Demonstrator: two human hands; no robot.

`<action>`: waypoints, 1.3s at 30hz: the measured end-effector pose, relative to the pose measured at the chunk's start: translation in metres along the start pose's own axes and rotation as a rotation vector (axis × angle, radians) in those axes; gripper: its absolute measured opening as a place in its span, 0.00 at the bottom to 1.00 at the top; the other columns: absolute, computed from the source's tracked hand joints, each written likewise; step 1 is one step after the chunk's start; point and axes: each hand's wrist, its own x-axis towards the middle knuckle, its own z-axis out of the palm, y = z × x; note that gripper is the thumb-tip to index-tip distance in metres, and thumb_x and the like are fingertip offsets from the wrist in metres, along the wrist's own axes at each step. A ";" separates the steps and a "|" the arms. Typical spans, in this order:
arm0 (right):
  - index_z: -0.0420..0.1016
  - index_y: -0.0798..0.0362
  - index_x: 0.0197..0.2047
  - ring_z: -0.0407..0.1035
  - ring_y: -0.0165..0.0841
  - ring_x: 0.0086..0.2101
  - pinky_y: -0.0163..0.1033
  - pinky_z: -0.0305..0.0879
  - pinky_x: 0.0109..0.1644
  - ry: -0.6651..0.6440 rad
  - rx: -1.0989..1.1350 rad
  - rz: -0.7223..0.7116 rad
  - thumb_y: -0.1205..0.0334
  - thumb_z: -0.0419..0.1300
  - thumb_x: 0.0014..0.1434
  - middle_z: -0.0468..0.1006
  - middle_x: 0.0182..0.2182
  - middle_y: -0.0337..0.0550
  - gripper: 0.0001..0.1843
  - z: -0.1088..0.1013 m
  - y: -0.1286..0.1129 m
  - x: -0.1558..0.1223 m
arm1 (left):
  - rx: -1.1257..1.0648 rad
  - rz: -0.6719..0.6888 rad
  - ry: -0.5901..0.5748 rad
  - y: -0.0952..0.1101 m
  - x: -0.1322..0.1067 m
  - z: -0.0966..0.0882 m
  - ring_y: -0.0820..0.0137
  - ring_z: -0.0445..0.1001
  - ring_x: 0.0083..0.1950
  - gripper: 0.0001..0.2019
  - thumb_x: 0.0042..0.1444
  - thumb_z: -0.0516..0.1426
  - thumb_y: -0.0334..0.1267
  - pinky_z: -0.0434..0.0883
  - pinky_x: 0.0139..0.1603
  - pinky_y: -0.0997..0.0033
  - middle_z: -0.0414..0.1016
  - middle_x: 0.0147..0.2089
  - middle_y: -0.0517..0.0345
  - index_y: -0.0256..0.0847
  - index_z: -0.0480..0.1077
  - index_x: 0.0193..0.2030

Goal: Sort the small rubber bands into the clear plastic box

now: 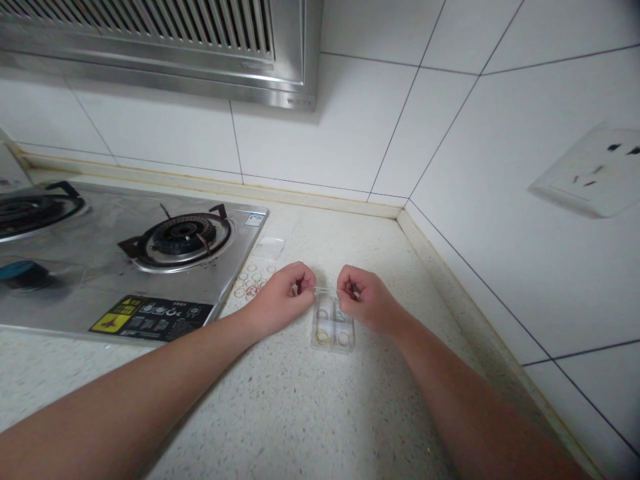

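Between my two hands a thin pale elastic band is stretched in two strands. One end is pinched in the closed fingers of my left hand, the other in those of my right hand. Just below the band lies a clear plastic box with compartments. Coloured loops show in it, including a yellow one at front left and a pale one at front right. My right hand covers part of its back right compartment. Several loose loops lie left of my left hand, partly hidden by it.
A steel gas hob with black burners fills the left side of the speckled countertop. Behind the loose loops lies a small clear plastic piece. A range hood hangs above; a socket juts from the right tiled wall.
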 end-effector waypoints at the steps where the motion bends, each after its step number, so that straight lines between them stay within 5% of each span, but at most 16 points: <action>1: 0.64 0.51 0.27 0.55 0.25 0.22 0.33 0.51 0.27 -0.006 0.011 -0.001 0.69 0.58 0.51 0.62 0.20 0.31 0.06 0.000 0.000 0.000 | -0.002 0.007 -0.008 -0.001 0.000 0.000 0.72 0.64 0.34 0.01 0.53 0.54 0.31 0.62 0.33 0.74 0.66 0.32 0.61 0.40 0.67 0.31; 39: 0.63 0.51 0.27 0.55 0.26 0.23 0.34 0.51 0.27 -0.042 0.009 0.004 0.69 0.56 0.52 0.61 0.20 0.32 0.05 -0.002 0.000 -0.001 | 0.075 0.075 -0.046 0.001 0.000 -0.002 0.72 0.64 0.33 0.03 0.49 0.53 0.28 0.61 0.35 0.71 0.65 0.30 0.62 0.39 0.65 0.29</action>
